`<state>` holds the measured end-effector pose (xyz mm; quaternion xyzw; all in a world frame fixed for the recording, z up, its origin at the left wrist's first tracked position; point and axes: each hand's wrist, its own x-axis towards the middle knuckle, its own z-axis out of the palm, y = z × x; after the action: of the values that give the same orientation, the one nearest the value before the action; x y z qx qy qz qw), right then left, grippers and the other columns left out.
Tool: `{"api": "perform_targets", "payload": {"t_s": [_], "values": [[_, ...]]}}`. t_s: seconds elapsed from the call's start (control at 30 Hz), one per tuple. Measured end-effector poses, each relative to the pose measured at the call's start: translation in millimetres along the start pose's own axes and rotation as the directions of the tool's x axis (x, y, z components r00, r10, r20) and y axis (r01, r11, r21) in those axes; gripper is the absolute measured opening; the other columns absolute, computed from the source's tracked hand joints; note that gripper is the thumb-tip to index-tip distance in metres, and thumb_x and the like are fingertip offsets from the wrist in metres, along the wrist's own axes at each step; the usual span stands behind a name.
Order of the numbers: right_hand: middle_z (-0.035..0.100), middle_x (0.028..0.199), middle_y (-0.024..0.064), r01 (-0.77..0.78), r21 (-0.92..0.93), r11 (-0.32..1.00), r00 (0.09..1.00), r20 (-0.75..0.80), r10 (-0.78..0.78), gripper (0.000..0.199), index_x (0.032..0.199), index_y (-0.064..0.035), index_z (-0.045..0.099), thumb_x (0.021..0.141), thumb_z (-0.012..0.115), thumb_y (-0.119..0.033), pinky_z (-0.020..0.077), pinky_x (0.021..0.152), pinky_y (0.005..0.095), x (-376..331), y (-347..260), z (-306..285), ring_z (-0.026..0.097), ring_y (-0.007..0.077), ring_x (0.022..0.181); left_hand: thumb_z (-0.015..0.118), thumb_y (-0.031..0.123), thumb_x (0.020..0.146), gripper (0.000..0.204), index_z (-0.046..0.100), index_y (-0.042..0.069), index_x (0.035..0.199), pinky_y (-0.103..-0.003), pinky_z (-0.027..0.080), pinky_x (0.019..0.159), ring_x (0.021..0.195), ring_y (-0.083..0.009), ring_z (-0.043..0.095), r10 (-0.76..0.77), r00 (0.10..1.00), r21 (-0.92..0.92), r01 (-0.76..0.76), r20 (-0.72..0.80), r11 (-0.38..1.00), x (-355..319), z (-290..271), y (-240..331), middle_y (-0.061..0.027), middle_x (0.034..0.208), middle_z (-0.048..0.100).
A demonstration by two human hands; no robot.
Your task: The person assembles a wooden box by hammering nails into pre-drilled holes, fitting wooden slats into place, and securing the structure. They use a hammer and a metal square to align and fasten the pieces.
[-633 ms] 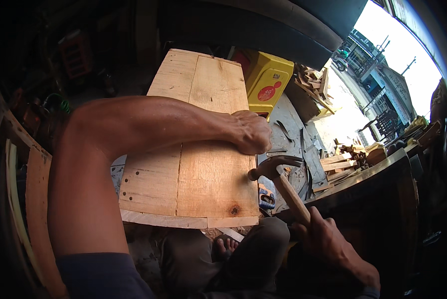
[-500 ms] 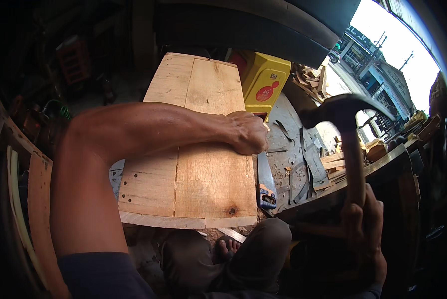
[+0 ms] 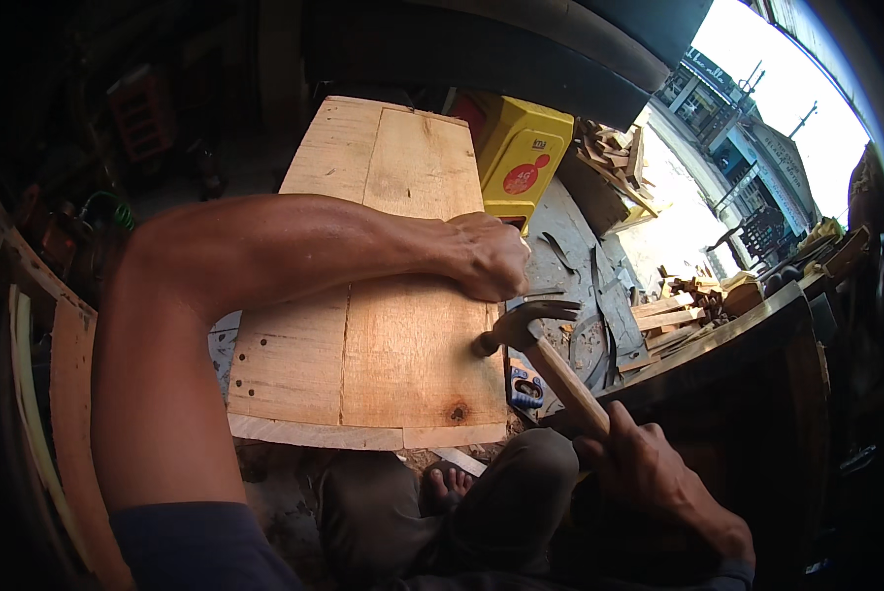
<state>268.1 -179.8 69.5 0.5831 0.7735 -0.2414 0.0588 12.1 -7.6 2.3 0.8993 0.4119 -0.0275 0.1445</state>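
- Left hand (image 3: 491, 258): elbow bent, forearm crossing rightward over the panel; fingers curled shut at its right edge, contents indiscernible.
- Right hand (image 3: 644, 458): near right, wrapped around the handle of one claw hammer (image 3: 566, 382), its head at the panel's near right part.
- One wooden panel (image 3: 402, 335), centre: two long boards, four dark spots near left.
- One handsaw (image 3: 527, 400), right of the panel.

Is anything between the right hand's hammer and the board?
Nothing visible: the hammer in the right hand has its head at the board, near its right edge. The left hand is farther up that edge, not between them.
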Motion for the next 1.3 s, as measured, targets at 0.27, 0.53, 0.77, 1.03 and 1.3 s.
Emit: {"api": "perform_targets", "payload": {"t_s": [0.27,0.53,0.77,1.03,1.3], "values": [[0.064,0.066,0.0154,0.457,0.621,0.637,0.874,-0.447,-0.191,0.039,0.101,0.0022,0.045,0.101,0.063,-0.032,0.0562,0.053,0.0395,-10.6,43.8,14.0,0.072,0.0318,0.06,0.053,0.031,0.089,0.043,0.073,-0.005,0.1,-0.046,0.051,0.089,0.1,-0.0397,0.069,0.044,0.999,0.027,-0.045,0.03,0.999,-0.8,0.3,-0.9,-0.0274,0.104,0.071],[0.062,0.064,0.0137,0.391,0.603,0.696,0.876,-0.475,-0.08,0.04,0.1,0.001,0.047,0.101,0.062,-0.036,0.0548,0.053,0.0432,-11.0,4.9,-0.6,0.068,0.03,0.059,0.053,0.028,0.087,0.04,0.074,-0.005,0.099,-0.046,0.052,0.09,0.099,-0.0394,0.069,-0.093,0.994,-0.032,0.094,0.049,0.995,-19.2,1.9,-4.9,-0.0269,0.104,0.071],[0.062,0.065,0.0244,0.383,0.011,0.924,0.895,-0.253,-0.368,0.029,0.102,0.0001,0.045,0.101,0.061,-0.024,0.0512,0.05,0.0456,11.1,8.4,-10.9,0.065,0.0468,0.059,0.053,0.03,0.088,0.041,0.074,-0.003,0.097,-0.046,0.053,0.087,0.099,-0.0397,0.069,-0.046,0.999,0.013,0.046,-0.009,0.999,-18.4,5.4,-14.6,-0.0261,0.101,0.072],[0.067,0.079,0.0298,0.12,-0.07,0.99,0.992,-0.038,-0.123,0.032,0.101,0.0004,0.048,0.097,0.067,-0.025,0.0539,0.058,0.0543,7.7,18.2,6.6,0.068,0.0498,0.072,0.051,0.024,0.09,0.03,0.067,0.001,0.079,-0.049,0.053,0.076,0.081,-0.039,0.066,0.095,0.986,0.081,-0.085,-0.137,0.993,-2.0,4.0,-3.8,-0.0242,0.083,0.067],[0.057,0.072,0.0089,0.494,-0.52,0.697,0.597,-0.379,-0.707,0.035,0.11,-0.004,0.058,0.081,0.074,-0.011,0.0518,0.05,0.0379,54.5,86.8,46.3,0.063,0.0265,0.058,0.037,0.06,0.105,0.08,0.068,-0.001,0.065,-0.043,0.045,0.097,0.071,-0.0289,0.058,-0.11,0.965,-0.034,0.105,-0.237,0.994,5.4,10.7,-12.7,-0.013,0.053,0.053]]}}
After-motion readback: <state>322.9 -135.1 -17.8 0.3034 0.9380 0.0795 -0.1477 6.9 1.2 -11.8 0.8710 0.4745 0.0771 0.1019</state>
